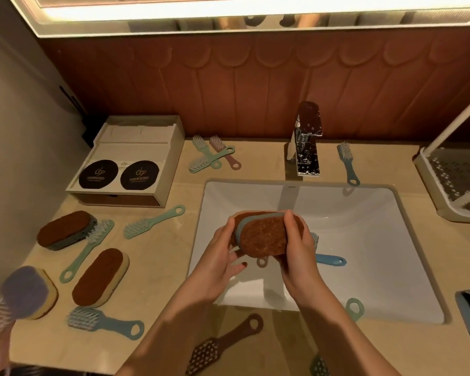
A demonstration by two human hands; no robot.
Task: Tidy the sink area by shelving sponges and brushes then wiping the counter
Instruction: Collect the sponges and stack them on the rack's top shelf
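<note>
A: Where's the sponge stack [263, 237]?
B: Centre frame, held above the sink [377, 240], not touching the basin. The left hand [223, 253] curls round its left end. The right hand [299, 251] clamps the right end, fingers over the top edge.
A: Axis?
B: Long axis runs left-right across the frame, brown scrub face tilted toward the camera.
A: Shelf?
B: At the right edge is the white rack [451, 185], up-right of the stack and well apart. The right hand is nearer. My guess is a carry up-right, roughly along the long axis.
</note>
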